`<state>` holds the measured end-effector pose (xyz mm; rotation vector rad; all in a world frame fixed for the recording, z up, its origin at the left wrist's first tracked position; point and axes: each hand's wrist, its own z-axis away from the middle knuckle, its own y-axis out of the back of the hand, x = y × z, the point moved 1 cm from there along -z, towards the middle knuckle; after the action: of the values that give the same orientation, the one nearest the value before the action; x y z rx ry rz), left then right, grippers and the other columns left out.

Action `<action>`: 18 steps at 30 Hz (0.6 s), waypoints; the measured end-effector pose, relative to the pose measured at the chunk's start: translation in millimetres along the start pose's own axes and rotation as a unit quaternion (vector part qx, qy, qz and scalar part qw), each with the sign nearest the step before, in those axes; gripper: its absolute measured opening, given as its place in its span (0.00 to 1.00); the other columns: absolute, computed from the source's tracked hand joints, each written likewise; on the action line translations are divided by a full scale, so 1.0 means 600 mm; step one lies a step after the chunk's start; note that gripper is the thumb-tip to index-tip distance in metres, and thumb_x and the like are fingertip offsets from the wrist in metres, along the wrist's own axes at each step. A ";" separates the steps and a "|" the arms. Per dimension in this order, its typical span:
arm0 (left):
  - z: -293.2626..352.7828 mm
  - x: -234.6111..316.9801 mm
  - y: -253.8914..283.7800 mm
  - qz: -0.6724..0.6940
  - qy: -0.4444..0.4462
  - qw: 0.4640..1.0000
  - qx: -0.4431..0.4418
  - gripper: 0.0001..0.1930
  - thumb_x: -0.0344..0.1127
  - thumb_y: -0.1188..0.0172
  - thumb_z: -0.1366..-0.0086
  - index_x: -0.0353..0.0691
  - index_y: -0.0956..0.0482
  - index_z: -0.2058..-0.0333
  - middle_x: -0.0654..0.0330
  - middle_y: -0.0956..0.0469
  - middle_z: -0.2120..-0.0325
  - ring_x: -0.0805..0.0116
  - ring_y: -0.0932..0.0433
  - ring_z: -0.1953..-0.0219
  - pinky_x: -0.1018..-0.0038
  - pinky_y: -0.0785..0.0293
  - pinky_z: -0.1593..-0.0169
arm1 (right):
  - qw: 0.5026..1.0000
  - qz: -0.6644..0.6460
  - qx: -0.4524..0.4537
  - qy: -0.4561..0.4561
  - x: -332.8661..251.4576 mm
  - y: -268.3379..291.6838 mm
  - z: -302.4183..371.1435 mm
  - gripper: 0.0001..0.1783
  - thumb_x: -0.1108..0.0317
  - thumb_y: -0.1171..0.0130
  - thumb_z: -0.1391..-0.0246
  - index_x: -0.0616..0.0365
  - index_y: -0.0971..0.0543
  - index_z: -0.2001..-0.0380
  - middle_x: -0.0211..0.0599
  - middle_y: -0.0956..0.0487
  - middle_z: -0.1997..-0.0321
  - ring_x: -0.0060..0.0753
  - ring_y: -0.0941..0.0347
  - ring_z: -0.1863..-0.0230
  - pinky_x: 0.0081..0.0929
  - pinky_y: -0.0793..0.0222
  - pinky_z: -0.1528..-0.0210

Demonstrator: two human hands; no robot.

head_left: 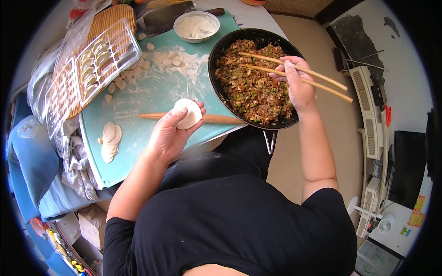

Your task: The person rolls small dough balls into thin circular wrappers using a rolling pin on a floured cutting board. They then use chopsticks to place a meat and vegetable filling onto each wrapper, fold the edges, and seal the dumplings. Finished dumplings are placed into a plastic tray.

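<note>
My left hand [171, 133] holds a round white dumpling wrapper [189, 115] on its fingers, the thumb resting on its edge. In my right hand [297, 83] is a pair of wooden chopsticks [322, 82], their tips in the chopped brown and green filling [255, 85]. That filling covers most of a black pan [215, 69] at the table's right edge. Behind my left hand a wooden rolling pin [216, 118] lies across the green mat [152, 99]. A stack of flat wrappers [110, 142] lies on the mat's left side.
Small dough pieces [138, 69] and loose flour are scattered over the mat's far part. A bowl of flour [197, 27] stands at the back beside a cleaver [165, 17]. On the left, a clear plastic tray [110, 57] holds several folded dumplings over a woven mat [114, 20].
</note>
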<state>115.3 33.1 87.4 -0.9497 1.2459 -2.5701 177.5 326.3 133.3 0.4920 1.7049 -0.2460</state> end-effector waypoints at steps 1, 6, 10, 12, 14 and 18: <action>0.000 0.001 0.000 0.004 0.000 1.000 -0.006 0.20 0.31 0.48 0.38 0.31 0.37 0.48 0.48 0.31 0.50 0.60 0.29 0.48 0.69 0.26 0.49 | 1.000 0.002 0.015 0.001 0.003 -0.010 -0.003 0.12 0.67 0.54 0.39 0.65 0.30 0.60 0.36 0.27 0.68 0.27 0.26 0.68 0.24 0.26 0.63; 0.002 0.003 0.016 0.028 0.003 0.999 0.033 0.20 0.33 0.49 0.37 0.31 0.37 0.48 0.47 0.30 0.51 0.59 0.28 0.49 0.69 0.26 0.50 | 0.995 0.086 0.010 0.045 0.046 -0.039 -0.034 0.15 0.62 0.54 0.39 0.65 0.28 0.62 0.34 0.27 0.73 0.24 0.26 0.72 0.21 0.26 0.67; 0.003 0.002 0.023 0.050 0.014 0.998 0.039 0.20 0.33 0.49 0.37 0.31 0.37 0.48 0.47 0.30 0.51 0.59 0.28 0.49 0.69 0.26 0.50 | 0.998 0.070 0.002 -0.003 0.051 -0.056 -0.054 0.15 0.61 0.57 0.37 0.64 0.29 0.64 0.36 0.29 0.72 0.27 0.26 0.73 0.24 0.24 0.67; 0.003 0.001 0.026 0.047 0.008 0.998 0.030 0.20 0.33 0.49 0.37 0.31 0.37 0.49 0.47 0.30 0.51 0.59 0.27 0.50 0.69 0.26 0.50 | 0.997 0.071 0.020 0.004 0.055 -0.064 -0.058 0.16 0.61 0.57 0.37 0.65 0.29 0.65 0.36 0.29 0.72 0.28 0.25 0.74 0.24 0.24 0.68; 0.003 0.001 0.027 0.048 0.009 0.998 0.027 0.19 0.33 0.49 0.37 0.31 0.37 0.49 0.47 0.30 0.51 0.59 0.27 0.50 0.68 0.26 0.50 | 0.997 0.066 0.041 0.012 0.059 -0.076 -0.062 0.16 0.60 0.57 0.37 0.65 0.30 0.66 0.37 0.29 0.73 0.28 0.25 0.74 0.23 0.25 0.70; 0.003 0.000 0.027 0.050 0.016 0.998 0.029 0.19 0.33 0.50 0.37 0.31 0.37 0.49 0.47 0.30 0.51 0.58 0.27 0.50 0.68 0.26 0.50 | 0.998 0.042 0.053 -0.010 0.070 -0.092 -0.066 0.15 0.61 0.53 0.39 0.64 0.28 0.69 0.33 0.28 0.76 0.22 0.28 0.78 0.20 0.26 0.73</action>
<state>114.0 21.2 76.5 -0.8151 1.1870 -2.5390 112.0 302.1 94.1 0.6366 1.6539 -0.2807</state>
